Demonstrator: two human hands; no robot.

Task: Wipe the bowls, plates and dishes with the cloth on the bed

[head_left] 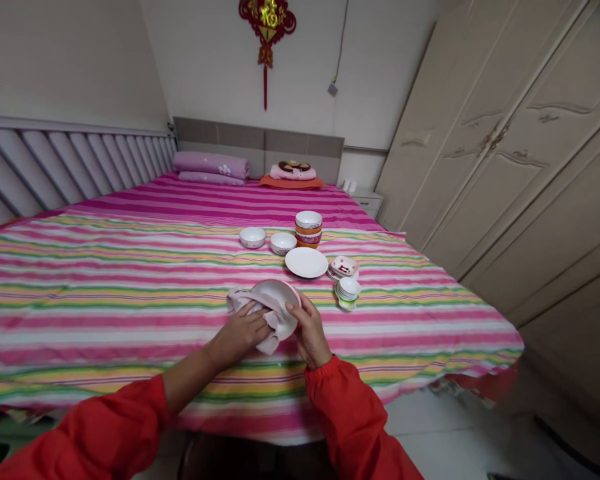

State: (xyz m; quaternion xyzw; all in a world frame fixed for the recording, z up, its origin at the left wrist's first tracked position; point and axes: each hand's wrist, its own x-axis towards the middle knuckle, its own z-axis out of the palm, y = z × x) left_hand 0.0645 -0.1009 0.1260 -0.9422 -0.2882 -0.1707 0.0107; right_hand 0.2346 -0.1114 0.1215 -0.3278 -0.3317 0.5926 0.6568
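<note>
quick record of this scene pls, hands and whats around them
left hand: holding a pale pink cloth against the bowl
right hand: gripping the edge of a white bowl, tilted up
nearest items: white plate, stack of bowls, two small white bowls, small dishes
surface: striped pink bedspread
beyond: pillows, cream wardrobe

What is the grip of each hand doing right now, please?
Left hand: closed, pressing a pink cloth on a white bowl.
Right hand: closed, holding the white bowl by its edge.
</note>
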